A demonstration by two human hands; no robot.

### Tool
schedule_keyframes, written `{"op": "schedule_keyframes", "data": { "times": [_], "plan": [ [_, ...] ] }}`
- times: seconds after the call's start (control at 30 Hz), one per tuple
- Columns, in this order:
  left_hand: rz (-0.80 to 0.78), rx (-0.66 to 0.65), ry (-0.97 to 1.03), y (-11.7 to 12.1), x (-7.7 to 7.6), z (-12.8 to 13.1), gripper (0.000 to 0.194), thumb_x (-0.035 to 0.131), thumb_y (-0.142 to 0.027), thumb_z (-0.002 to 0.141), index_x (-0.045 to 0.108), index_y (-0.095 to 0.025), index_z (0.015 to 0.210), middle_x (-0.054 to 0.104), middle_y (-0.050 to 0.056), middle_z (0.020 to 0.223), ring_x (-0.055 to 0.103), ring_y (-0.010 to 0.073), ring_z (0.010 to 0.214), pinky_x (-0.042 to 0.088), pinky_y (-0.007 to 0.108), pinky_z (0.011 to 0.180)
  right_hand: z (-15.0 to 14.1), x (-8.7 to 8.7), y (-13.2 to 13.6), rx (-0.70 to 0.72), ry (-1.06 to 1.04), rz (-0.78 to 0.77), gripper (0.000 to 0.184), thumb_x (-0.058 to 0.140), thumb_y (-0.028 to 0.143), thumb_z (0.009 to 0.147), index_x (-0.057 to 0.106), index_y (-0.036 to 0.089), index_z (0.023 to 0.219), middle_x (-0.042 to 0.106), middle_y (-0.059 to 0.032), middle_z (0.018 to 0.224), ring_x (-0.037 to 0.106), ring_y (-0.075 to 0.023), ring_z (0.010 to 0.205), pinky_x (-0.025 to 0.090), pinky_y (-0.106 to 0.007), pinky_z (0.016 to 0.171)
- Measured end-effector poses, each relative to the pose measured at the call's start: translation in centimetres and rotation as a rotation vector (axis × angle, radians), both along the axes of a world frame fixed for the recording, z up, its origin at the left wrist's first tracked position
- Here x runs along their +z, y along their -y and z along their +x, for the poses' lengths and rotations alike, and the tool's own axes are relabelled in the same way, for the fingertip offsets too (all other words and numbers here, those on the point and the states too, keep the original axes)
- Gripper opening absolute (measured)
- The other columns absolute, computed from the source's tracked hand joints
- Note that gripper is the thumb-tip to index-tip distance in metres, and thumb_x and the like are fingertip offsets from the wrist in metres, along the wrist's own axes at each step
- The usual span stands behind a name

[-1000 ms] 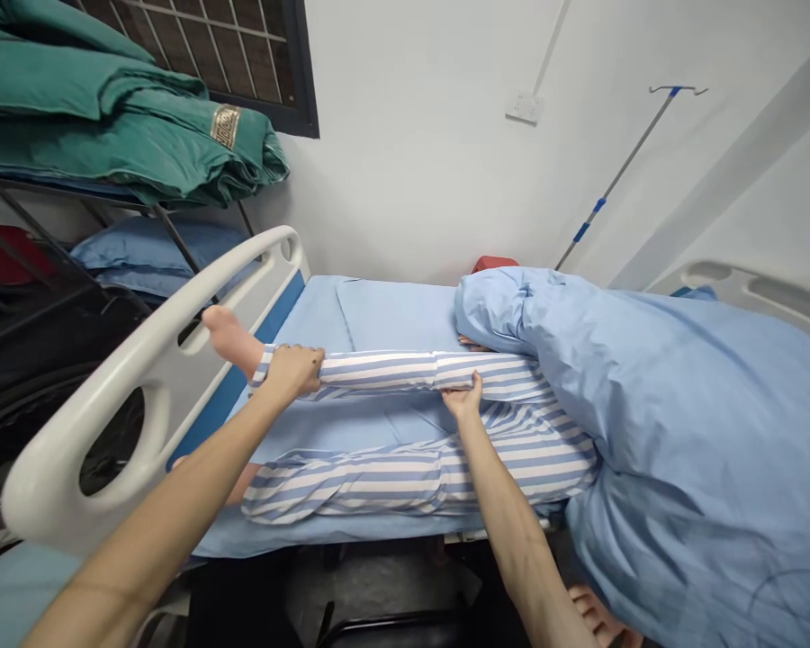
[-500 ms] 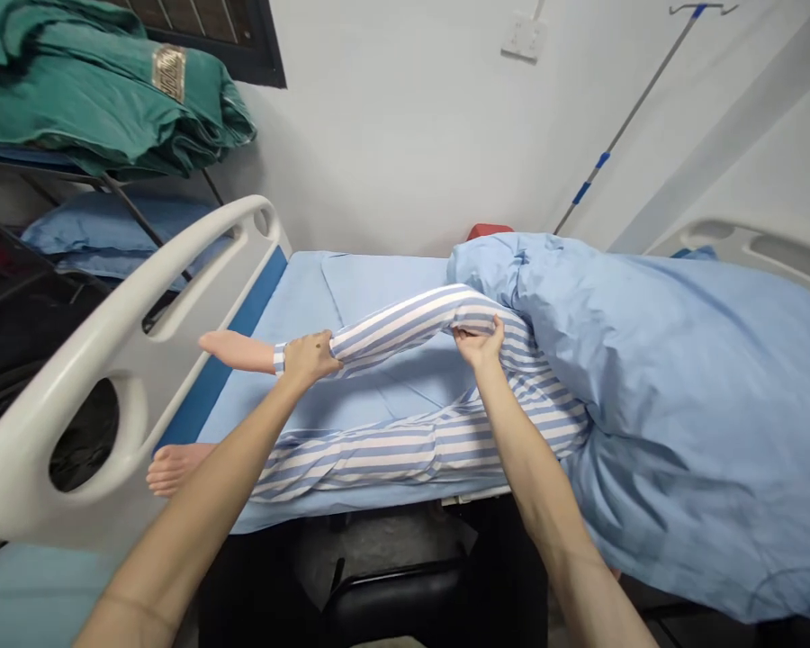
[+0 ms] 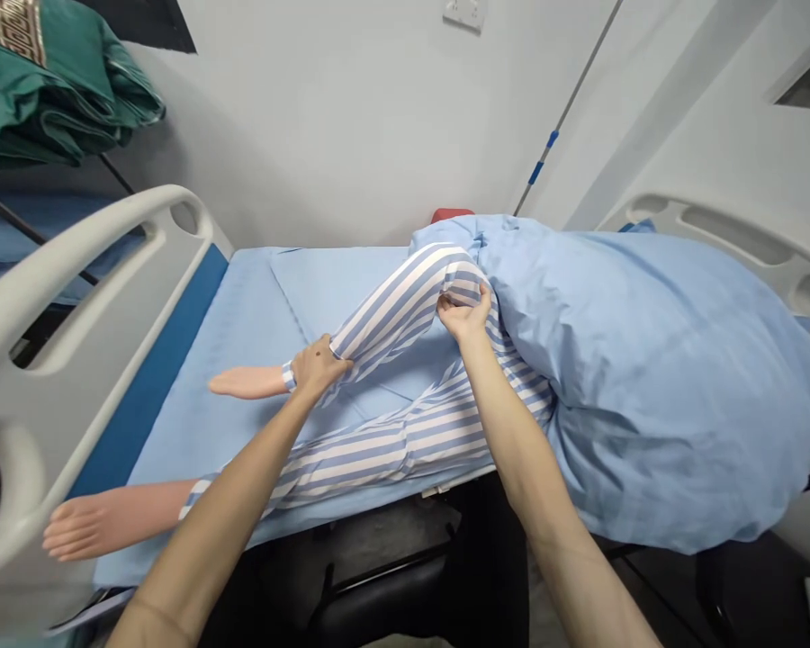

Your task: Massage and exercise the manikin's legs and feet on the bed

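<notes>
The person's arms were bare along both slender forearms (image 3: 526, 468) down to the left hand (image 3: 317, 367) and right hand (image 3: 464, 315). Just behind the left fingers (image 3: 337, 364), a small dark mole (image 3: 317, 354) marked the back of the hand. Far back from those fingers, a faint curved crease (image 3: 149, 608) crossed the left forearm. The right fingers (image 3: 469, 304) were slim and tapering.

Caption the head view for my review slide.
Left hand holds the manikin's ankle, right hand its bent knee, on a hospital bed.

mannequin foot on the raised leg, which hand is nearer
Left. The left hand grips the trouser cuff beside the foot; the right hand is farther, at the bent knee.
</notes>
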State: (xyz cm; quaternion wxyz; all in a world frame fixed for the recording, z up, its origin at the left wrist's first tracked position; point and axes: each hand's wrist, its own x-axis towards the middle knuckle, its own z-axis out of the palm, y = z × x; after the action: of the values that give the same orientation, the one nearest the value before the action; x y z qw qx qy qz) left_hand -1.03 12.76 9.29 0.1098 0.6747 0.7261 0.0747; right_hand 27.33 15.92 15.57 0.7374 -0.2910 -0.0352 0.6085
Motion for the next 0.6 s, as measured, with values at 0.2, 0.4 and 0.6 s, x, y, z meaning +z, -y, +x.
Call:
{"op": "schedule_keyframes", "data": {
  "times": [0.2,0.4,0.6],
  "plan": [
    [-0.003,-0.052,-0.175,-0.6,2.9,-6.0,0.052,0.061,-0.053,0.071,0.059,-0.023,0.114,0.072,0.013,0.112,0.066,0.0356,0.104,0.047,0.038,0.081,-2.0,-1.9,0.4,0.066,-0.121,-0.036,0.055,0.049,0.062,0.085,0.051,0.017,0.116,0.062,-0.0105,0.099,0.063,-0.0228,0.098,0.062,-0.040,0.078],
    [-0.030,-0.167,-0.387,-0.7,3.5,-13.0,0.044,0.061,-0.045,0.072,0.061,-0.021,0.109,0.071,0.015,0.114,0.064,0.0355,0.106,0.044,0.040,0.086,-5.7,-8.7,1.2,0.114,-0.102,-0.133,0.041,0.050,0.053,0.085,0.058,0.019,0.108,0.068,-0.0072,0.094,0.065,-0.0214,0.092,0.060,-0.038,0.074],
    [-0.153,-0.299,-0.492,-0.2,-2.1,-15.3,0.045,0.058,-0.033,0.074,0.060,-0.019,0.116,0.068,0.016,0.119,0.059,0.0340,0.112,0.041,0.041,0.090,-7.6,-15.6,2.4,0.118,-0.043,-0.304,0.029,0.052,0.043,0.086,0.062,0.021,0.102,0.073,-0.0016,0.087,0.068,-0.0181,0.082,0.057,-0.033,0.072]
  ]
}}
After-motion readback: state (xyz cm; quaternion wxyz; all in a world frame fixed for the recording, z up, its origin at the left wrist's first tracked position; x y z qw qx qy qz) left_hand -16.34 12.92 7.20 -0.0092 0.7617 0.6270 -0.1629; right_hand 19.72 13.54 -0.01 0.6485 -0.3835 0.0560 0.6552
